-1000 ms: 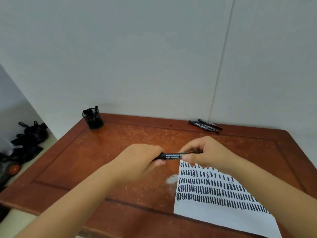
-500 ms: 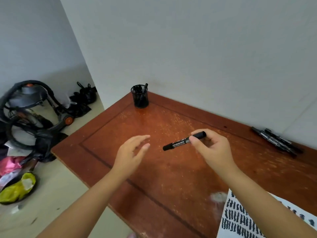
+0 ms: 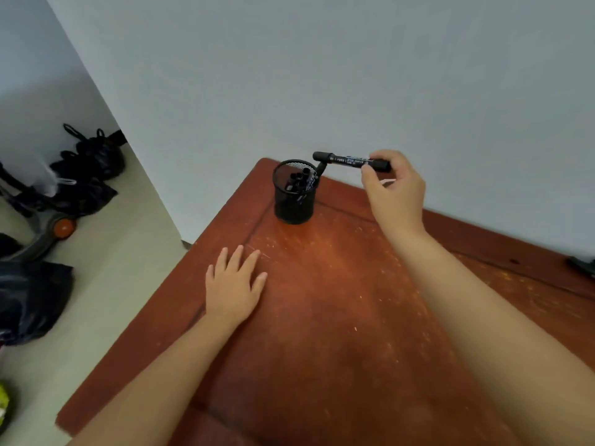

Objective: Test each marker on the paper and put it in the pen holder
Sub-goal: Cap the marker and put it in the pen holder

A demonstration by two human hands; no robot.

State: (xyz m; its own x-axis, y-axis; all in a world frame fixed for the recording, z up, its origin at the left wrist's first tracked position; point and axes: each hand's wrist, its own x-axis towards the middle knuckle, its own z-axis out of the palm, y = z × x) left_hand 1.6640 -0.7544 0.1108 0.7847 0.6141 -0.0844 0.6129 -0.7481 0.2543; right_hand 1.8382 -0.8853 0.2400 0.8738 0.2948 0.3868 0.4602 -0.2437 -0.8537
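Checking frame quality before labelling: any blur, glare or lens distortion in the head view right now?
Head view: mildly soft overall, marker label unreadable; no harsh glare, only a dull bright patch on the table below the pen holder; soft, even light with faint shadows; wide-angle lens leans the wall corner and table edges; both hands, right hand and left hand, fairly sharp.

Pen holder [image 3: 293, 196] at the table's [image 3: 322, 317] far corner, upper centre, markers [image 3: 301, 181] inside it, held marker [image 3: 349, 161] just right above its rim, left hand [image 3: 233, 286] flat on table below, bags [image 3: 88, 162] on floor at left.
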